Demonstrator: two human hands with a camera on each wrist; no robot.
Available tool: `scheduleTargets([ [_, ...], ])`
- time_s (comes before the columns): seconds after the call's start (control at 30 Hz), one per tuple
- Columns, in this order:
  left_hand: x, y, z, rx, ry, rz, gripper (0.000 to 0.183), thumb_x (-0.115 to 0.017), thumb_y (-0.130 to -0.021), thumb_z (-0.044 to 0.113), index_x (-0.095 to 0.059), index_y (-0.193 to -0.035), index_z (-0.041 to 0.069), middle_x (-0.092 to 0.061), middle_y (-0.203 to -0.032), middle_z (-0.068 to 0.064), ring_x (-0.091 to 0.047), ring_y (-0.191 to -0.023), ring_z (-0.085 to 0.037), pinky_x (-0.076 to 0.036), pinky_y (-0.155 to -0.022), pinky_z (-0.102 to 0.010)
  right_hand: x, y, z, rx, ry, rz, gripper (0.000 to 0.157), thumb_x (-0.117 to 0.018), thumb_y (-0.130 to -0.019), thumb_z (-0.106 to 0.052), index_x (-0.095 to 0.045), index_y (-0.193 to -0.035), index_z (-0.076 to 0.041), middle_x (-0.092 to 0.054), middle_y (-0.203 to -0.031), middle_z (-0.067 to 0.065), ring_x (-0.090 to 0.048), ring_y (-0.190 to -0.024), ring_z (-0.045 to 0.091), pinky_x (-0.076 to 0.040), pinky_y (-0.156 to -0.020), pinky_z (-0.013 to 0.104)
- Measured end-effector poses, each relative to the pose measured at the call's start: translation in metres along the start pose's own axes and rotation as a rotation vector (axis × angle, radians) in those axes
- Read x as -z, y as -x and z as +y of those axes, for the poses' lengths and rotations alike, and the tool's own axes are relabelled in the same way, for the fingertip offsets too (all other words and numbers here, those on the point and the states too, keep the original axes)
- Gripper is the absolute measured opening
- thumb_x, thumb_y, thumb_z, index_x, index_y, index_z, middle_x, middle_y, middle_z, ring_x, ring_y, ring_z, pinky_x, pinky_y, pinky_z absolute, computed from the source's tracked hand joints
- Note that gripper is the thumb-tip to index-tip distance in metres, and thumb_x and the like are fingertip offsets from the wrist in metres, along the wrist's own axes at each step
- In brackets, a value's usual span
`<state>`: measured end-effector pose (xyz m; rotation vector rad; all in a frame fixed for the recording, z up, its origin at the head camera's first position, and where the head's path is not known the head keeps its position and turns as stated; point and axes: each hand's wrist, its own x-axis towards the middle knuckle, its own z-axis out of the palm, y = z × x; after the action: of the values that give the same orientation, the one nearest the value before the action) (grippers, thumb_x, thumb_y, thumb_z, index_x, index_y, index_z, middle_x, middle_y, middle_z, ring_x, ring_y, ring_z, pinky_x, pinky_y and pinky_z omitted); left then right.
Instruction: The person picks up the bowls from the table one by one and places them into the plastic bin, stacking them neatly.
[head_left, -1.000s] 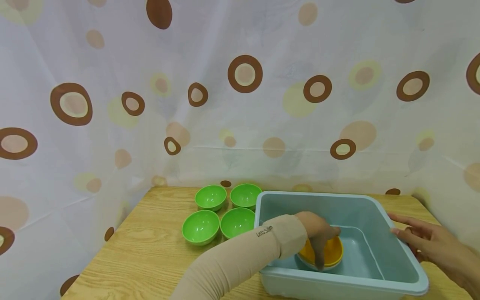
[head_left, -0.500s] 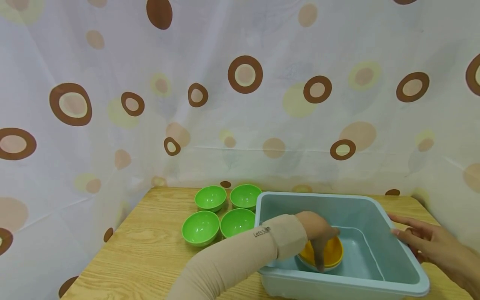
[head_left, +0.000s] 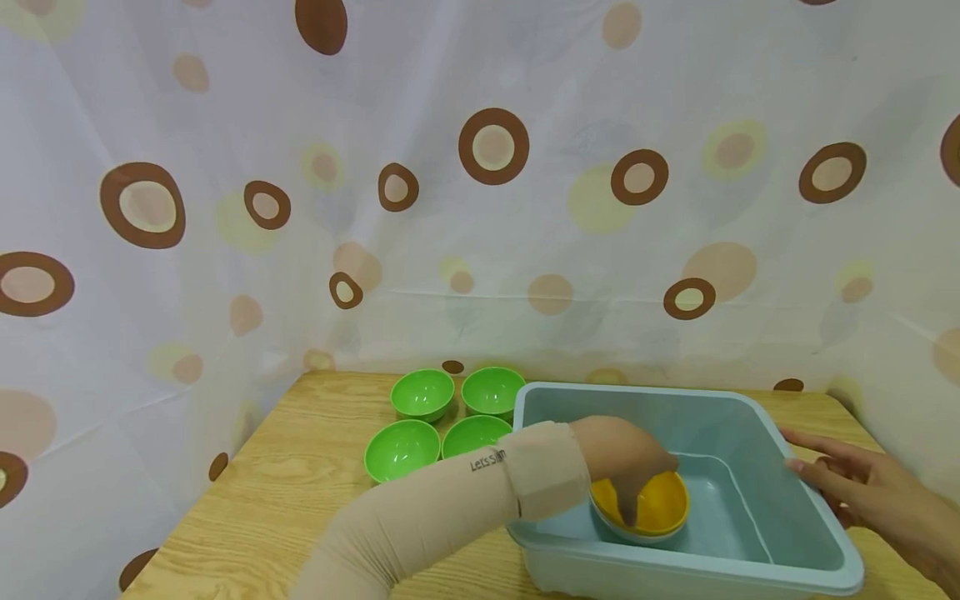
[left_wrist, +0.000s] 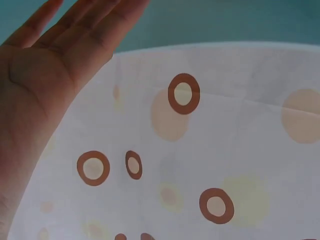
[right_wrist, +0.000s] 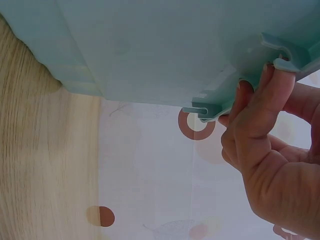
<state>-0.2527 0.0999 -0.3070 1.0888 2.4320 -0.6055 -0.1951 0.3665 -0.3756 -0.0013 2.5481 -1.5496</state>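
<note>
My left hand [head_left: 626, 454] reaches down into a pale blue plastic basin [head_left: 697, 568], over a yellow bowl [head_left: 666, 502]. The yellow bowl sits nested in a pale bowl [head_left: 652, 541], of which only the rim and side show. In the left wrist view, the fingers of the left hand [left_wrist: 55, 75] stretch out fairly straight, with their tips cut off by the frame. No bowl appears there. At the basin's right side, my right hand [head_left: 862, 492] grips the rim. The right wrist view has its fingers bent beneath the rim, next to small moulded hooks [right_wrist: 287, 52].
Several green bowls [head_left: 402, 450] stand upright in two rows left of the basin, partly hidden by the left sleeve [head_left: 427, 508]. Wood-grain table [head_left: 270, 500] lies under everything. A patterned curtain [head_left: 420, 250] closes off the back and sides.
My left hand and forearm have shifted slightly left, and more of the yellow bowl shows. The right hand keeps its place on the basin rim.
</note>
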Motion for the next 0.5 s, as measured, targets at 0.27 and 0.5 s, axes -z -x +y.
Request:
scheduleTargets([
  [0.27, 0.004, 0.031, -0.017, -0.143, -0.059, 0.099, 0.078, -0.071, -0.084, 0.045, -0.030, -0.150, 0.033, -0.044, -0.140, 0.014, -0.043, -0.124, -0.002, -0.034, -0.102, -0.018, -0.001, 0.000, 0.003, 0.003, -0.018, 0.000, 0.036, -0.049, -0.102, -0.028, -0.041, -0.111, -0.062, -0.062, -0.089, 0.006, -0.061, -0.075, 0.020, -0.055, -0.067, 0.037],
  [0.5, 0.011, 0.080, -0.038, -0.214, -0.122, 0.299, 0.064, -0.063, -0.092, 0.042, -0.037, -0.148, 0.028, -0.052, -0.128, 0.007, -0.050, -0.111, -0.007, -0.041, -0.091, -0.017, 0.000, -0.001, 0.004, 0.044, -0.011, 0.015, 0.038, -0.048, -0.103, -0.026, -0.041, -0.111, -0.062, -0.064, -0.089, 0.004, -0.061, -0.074, 0.020, -0.055, -0.064, 0.038],
])
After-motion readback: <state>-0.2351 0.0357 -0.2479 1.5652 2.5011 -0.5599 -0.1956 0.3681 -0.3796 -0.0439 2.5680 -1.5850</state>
